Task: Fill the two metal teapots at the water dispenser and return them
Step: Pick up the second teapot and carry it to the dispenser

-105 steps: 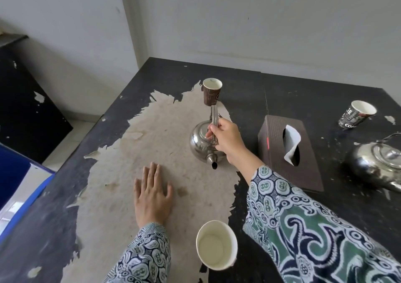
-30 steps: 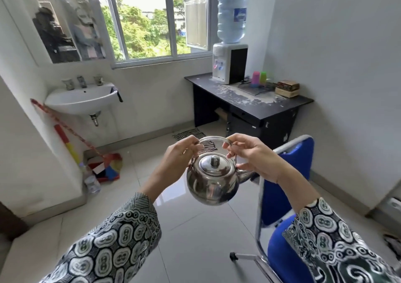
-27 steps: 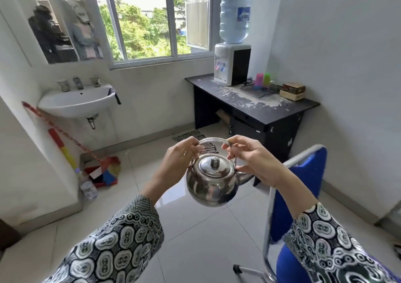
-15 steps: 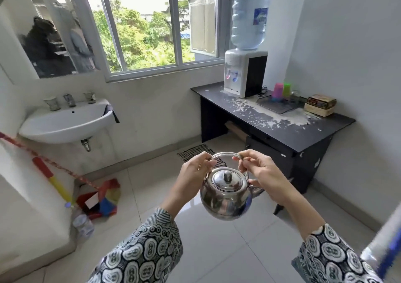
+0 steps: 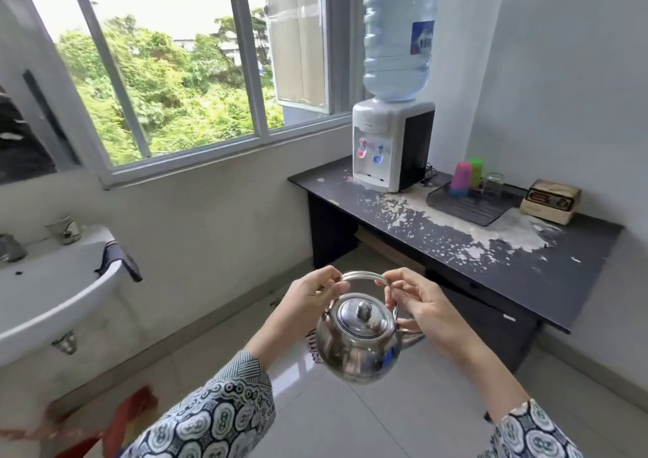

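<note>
Teapot: the shiny metal teapot (image 5: 357,338) hangs in mid-air over the tiled floor (image 5: 385,419), lid on, spout poking out to the right, just below both hands.
Left hand: the left hand (image 5: 308,299) has its fingers curled round the left end of the arched handle (image 5: 361,275), gripping it.
Right hand: the right hand (image 5: 420,303) pinches the right end of that same handle, fingers wrapped down beside the lid.
Water dispenser: the water dispenser (image 5: 392,145) stands at the far left end of the bench (image 5: 491,264), big blue bottle on top, well apart from the teapot.
Bench: dark top with flaking patches; a black tray (image 5: 470,208) carries a pink cup (image 5: 460,175), a green cup (image 5: 476,171) and a clear glass (image 5: 493,184); a box (image 5: 550,201) sits near the right end.
Sink: a white sink (image 5: 52,289) on the left wall under the window (image 5: 168,71).
</note>
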`<state>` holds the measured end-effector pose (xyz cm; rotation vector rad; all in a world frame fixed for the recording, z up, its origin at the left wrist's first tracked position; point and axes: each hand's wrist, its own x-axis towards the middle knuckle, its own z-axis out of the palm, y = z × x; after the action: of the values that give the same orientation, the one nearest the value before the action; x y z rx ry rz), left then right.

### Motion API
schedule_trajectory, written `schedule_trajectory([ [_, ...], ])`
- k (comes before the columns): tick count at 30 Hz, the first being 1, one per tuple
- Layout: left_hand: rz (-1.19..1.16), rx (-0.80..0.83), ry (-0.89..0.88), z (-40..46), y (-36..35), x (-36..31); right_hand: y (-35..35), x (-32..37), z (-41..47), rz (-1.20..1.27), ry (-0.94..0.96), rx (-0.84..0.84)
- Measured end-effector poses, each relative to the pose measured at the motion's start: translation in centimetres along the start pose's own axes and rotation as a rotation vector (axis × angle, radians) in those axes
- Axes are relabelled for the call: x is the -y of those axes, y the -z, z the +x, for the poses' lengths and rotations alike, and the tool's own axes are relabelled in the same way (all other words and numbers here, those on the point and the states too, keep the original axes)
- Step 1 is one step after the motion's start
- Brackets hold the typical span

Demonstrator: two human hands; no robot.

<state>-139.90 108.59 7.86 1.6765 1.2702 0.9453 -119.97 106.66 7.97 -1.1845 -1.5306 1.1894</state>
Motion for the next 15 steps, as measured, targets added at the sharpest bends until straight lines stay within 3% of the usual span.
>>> schedule_trajectory([
  [8, 0.115, 0.030, -0.072, 15.8, 4.9, 3.7, -0.2, -2.0, 15.9, -0.004, -0.001, -0.113],
  [15, 0.171, 0.001, -0.131, 32.9, 7.1, 7.1, 3.9, -4.0, 32.9, -0.052, 0.011, -0.069],
])
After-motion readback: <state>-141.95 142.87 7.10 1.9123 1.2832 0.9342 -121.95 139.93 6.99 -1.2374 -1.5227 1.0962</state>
